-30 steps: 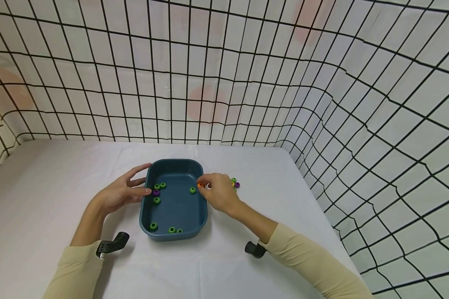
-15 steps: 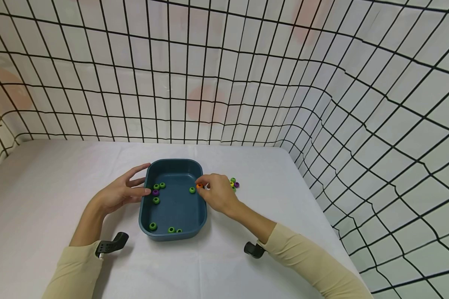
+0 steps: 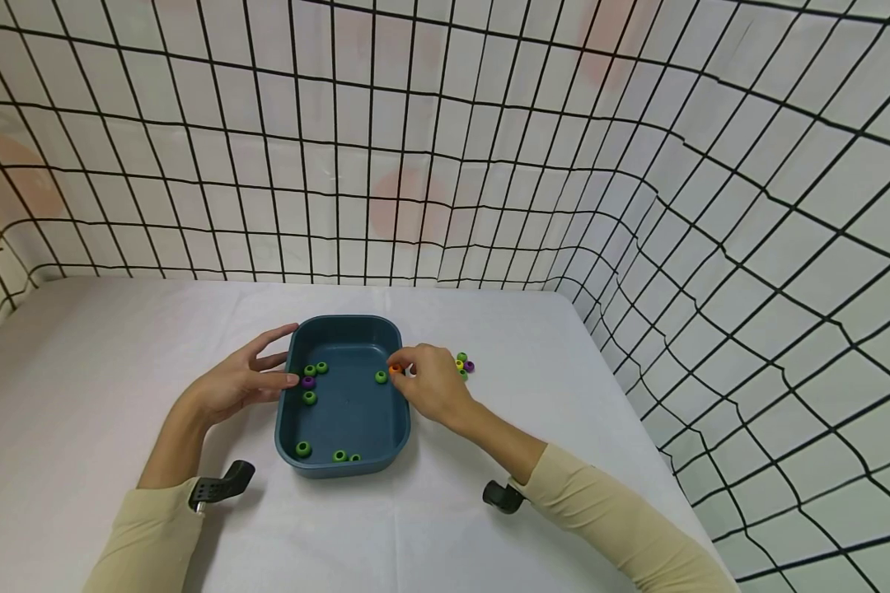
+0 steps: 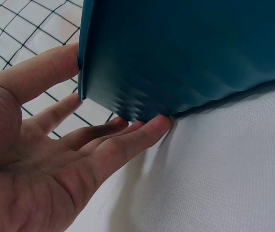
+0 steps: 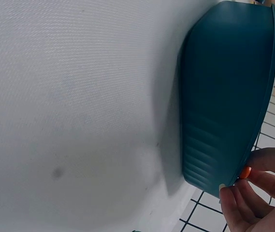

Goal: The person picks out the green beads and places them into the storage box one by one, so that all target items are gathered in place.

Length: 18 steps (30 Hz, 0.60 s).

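Note:
A blue tray point(image 3: 352, 416) stands on the white cloth, holding several green beads point(image 3: 303, 450) and a purple bead point(image 3: 308, 383). My left hand point(image 3: 230, 383) holds the tray's left side. Its thumb laps over the rim, while other fingertips touch the outer wall point(image 4: 176, 58) in the left wrist view. At the opposite rim, my right hand point(image 3: 433, 383) pinches an orange bead point(image 3: 395, 370) between thumb and forefinger. That orange bead point(image 5: 245, 172) shows just past the rim in the right wrist view, where other fingers touch the wall.
Right of the tray, partly behind my right hand, lies a small cluster with a yellow bead point(image 3: 460, 365), a purple bead point(image 3: 470, 366) and green beads point(image 3: 462, 357). A black wire grid point(image 3: 415, 198) rises behind the table and along its right side.
The orange bead and my right fingertips have shifted very slightly left over the tray's edge. The left hand keeps its hold on the tray.

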Tool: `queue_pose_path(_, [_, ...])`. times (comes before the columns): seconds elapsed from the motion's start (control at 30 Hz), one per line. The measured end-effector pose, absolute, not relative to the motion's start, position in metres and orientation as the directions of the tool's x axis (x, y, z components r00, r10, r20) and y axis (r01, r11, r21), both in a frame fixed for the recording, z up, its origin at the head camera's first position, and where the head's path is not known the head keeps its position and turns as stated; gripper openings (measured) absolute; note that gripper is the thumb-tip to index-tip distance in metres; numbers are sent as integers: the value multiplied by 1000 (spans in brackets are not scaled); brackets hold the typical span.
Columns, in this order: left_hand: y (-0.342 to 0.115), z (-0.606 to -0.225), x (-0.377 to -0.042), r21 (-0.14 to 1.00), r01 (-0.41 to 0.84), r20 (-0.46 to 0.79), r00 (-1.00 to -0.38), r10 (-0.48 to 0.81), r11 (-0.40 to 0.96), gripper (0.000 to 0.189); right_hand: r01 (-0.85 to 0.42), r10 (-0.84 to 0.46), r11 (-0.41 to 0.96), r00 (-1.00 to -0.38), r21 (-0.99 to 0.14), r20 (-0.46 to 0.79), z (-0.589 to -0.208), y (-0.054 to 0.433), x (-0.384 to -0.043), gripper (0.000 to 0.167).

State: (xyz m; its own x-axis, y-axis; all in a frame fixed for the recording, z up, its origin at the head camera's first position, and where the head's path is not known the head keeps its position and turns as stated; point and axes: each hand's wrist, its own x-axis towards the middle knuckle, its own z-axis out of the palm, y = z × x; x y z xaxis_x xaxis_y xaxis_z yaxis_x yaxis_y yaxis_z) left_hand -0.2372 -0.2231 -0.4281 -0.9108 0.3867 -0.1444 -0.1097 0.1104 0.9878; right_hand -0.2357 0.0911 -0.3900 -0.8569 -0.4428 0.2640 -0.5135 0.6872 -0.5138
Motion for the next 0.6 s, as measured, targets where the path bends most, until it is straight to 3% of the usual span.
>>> queue_pose_path(0.6, [-223, -427, -237, 987, -111, -148, -912, 382, 119, 96, -517, -444, 689, -855, -508, 267, -390, 92, -237, 22])
